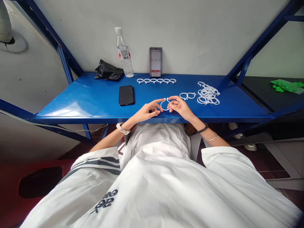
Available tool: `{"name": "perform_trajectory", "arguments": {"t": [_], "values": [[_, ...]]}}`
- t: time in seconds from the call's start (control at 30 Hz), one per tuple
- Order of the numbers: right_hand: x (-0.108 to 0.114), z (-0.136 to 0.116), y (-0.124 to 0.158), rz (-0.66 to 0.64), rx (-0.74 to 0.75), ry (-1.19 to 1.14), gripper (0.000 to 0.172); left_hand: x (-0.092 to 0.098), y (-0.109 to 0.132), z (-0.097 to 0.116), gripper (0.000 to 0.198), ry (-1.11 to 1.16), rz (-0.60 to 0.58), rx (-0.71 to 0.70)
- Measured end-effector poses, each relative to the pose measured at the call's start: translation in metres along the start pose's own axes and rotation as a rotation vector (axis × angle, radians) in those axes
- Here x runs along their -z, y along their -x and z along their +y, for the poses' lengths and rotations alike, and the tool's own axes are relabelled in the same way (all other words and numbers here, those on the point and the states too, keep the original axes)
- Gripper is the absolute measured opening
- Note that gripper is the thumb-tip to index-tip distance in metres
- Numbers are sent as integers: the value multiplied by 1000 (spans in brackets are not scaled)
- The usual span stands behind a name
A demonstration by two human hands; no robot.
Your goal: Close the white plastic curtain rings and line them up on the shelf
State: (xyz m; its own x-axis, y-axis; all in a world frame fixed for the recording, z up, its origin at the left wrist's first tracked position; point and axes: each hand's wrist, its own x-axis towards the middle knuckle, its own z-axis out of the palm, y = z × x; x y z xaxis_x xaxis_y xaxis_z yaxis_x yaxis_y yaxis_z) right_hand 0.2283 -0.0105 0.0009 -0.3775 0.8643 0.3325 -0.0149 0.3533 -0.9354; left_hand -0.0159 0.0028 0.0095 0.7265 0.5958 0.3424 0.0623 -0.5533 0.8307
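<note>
I see right hand (181,107) pinching white ring (164,110) at near edge of worktop (95,98), left hand (147,110) touching it; ring pile (207,92) toward right edge, ring row (154,82) near back.

On the table (95,98), the ring row (157,81) lies right of the bottle (124,53), left of the ring pile (208,93).

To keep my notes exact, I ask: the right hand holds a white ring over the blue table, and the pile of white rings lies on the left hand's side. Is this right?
The side is wrong: the head view shows the pile of white rings on the side of the right hand. The rest is right.
</note>
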Motion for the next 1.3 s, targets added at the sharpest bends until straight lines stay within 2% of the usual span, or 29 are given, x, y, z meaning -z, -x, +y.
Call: {"name": "perform_trajectory", "arguments": {"t": [0.6,1.3], "values": [[0,1,1,34,-9,25,48,0,0,-2,63,-31,-3,-12],[1,0,3,5,8,97,44,0,0,-2,61,-81,-1,-27]]}}
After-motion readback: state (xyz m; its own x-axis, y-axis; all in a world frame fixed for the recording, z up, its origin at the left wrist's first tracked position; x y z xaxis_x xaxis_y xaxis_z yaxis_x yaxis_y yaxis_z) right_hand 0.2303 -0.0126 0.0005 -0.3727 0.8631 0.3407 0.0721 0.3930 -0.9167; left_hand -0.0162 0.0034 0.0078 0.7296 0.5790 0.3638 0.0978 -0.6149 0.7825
